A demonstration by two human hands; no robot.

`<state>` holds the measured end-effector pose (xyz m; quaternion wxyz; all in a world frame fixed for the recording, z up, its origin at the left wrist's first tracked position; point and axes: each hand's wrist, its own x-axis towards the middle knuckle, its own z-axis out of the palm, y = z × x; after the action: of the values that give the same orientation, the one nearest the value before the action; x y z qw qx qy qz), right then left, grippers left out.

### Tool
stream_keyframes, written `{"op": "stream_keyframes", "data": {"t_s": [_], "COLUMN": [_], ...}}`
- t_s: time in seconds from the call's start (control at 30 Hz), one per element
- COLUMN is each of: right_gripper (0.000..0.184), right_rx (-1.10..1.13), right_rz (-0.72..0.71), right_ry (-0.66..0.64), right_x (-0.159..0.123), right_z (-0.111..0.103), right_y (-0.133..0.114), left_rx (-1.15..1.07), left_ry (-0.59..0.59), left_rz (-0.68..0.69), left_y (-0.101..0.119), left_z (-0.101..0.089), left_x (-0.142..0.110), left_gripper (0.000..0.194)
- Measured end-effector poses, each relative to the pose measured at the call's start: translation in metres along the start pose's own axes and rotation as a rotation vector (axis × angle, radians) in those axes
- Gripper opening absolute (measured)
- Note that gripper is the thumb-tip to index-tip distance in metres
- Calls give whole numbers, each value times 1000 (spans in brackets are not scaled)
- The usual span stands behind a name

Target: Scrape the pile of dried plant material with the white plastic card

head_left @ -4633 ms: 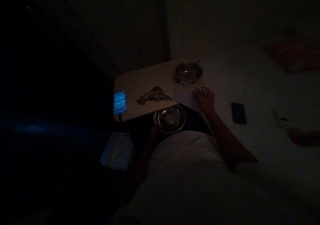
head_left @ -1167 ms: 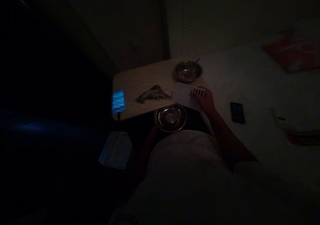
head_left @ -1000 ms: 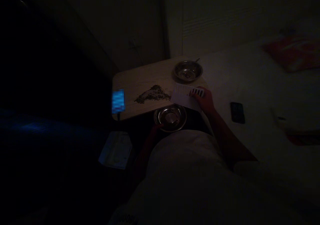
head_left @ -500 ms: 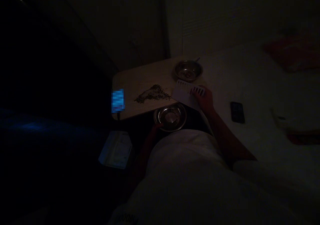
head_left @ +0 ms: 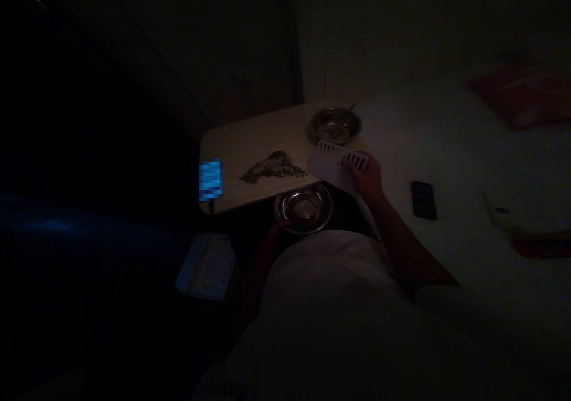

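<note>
My right hand (head_left: 368, 178) grips a pale flat piece with a row of slots (head_left: 332, 169) along its far edge; its exact kind is unclear. It is held over the right front part of the small wooden table (head_left: 227, 142). Left of it lies a loose heap of small dark bits (head_left: 274, 166), too dim to name. Below the table's front edge, my left hand (head_left: 282, 225) holds the near left rim of a round metal bowl (head_left: 307, 207), with some small bits inside. Another metal bowl (head_left: 335, 126) stands at the table's back right, with something in it and a handle sticking out.
A lit screen (head_left: 210, 179) stands at the table's left end. Lower left is a pale box-like container (head_left: 209, 267). On the white surface to the right lie a dark phone (head_left: 423, 200) and a red packet (head_left: 521, 94). The room is very dark.
The slotted piece has shifted very slightly in my right hand's grip, with its slotted edge a little higher. The left hand and the bowl have stayed in place.
</note>
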<state>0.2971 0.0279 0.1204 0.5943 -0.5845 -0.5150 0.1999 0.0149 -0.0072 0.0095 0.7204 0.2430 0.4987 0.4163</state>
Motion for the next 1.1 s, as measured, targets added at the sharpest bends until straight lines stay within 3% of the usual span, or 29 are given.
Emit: {"op": "stream_keyframes", "data": {"t_s": [0.23, 0.63, 0.8, 0.93, 1.1], "right_gripper": [18, 19, 19, 17, 19], "right_rx": [5, -14, 19, 3, -21], "right_rz": [-17, -1, 3, -8, -6], "right_ry": [-51, 13, -12, -59, -30], "right_x": [1, 2, 1, 0, 0], "right_z": [2, 1, 2, 2, 1], "right_y": [7, 8, 8, 6, 6], "left_rx": [39, 21, 55, 56, 60], "left_ry": [22, -24, 38, 19, 25], "left_rz": [-5, 25, 37, 10, -32], "left_y": [6, 5, 1, 1, 5], "left_z": [4, 4, 0, 2, 5], "left_x": [0, 4, 6, 3, 1], "left_gripper": [30, 38, 26, 26, 27]}}
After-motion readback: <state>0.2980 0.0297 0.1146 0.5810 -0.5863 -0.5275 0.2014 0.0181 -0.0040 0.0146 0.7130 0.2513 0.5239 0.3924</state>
